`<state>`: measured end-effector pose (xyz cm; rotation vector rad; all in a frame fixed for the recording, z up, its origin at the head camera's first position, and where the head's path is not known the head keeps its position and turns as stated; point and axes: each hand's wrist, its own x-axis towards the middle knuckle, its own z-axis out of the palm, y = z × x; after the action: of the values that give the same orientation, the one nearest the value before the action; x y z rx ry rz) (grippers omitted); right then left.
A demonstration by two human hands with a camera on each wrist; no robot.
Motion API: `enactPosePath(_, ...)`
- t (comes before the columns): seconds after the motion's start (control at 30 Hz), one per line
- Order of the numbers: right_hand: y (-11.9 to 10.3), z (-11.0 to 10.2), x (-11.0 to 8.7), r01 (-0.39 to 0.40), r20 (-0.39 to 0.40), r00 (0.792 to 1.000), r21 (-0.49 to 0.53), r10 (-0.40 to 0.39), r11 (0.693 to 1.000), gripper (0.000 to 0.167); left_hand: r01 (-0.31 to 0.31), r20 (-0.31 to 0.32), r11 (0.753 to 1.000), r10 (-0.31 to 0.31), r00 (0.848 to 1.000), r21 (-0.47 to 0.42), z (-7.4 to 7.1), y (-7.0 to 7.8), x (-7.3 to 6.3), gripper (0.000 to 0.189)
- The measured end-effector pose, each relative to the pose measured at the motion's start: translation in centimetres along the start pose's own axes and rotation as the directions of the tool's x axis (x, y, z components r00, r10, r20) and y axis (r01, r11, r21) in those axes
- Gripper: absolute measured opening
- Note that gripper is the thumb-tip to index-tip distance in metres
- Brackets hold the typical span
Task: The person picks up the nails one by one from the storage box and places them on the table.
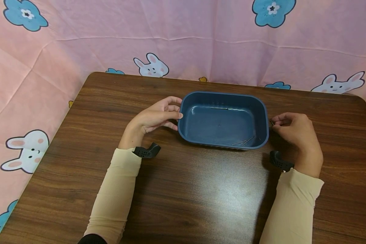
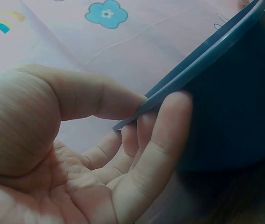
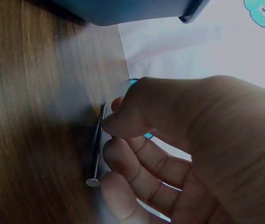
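Note:
A dark blue plastic basin (image 1: 219, 127) sits on the table, with a few thin nails (image 1: 219, 108) lying on its floor by the far and near walls. At its left end my left hand (image 1: 158, 115) grips the rim, thumb over the edge and fingers against the outer wall, as the left wrist view shows the hand (image 2: 100, 140) close up. Just off the right end, my right hand (image 1: 294, 127) pinches a nail (image 3: 98, 144) between thumb and fingertips. The nail's flat, textured head points away from the basin, and its pointed end shows past the thumb.
The brown wood-grain table (image 1: 183, 193) has rounded far corners. Behind it and along the left hangs a pink cloth (image 1: 186, 20) printed with rabbits and blue flowers. Black straps with a camera mount (image 1: 146, 150) sit on both wrists.

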<state>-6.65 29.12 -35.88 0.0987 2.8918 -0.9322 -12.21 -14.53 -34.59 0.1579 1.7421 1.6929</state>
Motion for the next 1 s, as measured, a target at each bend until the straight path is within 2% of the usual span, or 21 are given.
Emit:
enactPosePath(0.33,-0.4,-0.3,-0.2,0.012,0.006,1.000,0.055,-0.012,0.998,0.027,0.002,-0.001,1.000,-0.002,1.000,0.006,0.0,0.0,0.0,0.059)
enactPosePath(0.7,-1.3,-0.6,-0.5,0.063,-0.037,0.998,0.151,-0.058,0.986,0.029,0.002,-0.012,1.000,-0.002,1.000,0.022,-0.2,0.0,-0.2,0.058)
enactPosePath(0.83,-1.7,-1.1,-0.6,0.102,-0.109,0.991,0.181,-0.083,0.978,0.029,-0.001,-0.008,1.000,0.001,1.000,0.017,0.0,0.0,0.0,0.059)
enactPosePath(1.0,-2.8,-1.4,-0.8,0.134,-0.231,0.969,0.206,-0.085,0.969,0.024,0.006,-0.021,1.000,-0.005,1.000,0.008,0.1,0.1,0.0,0.059)
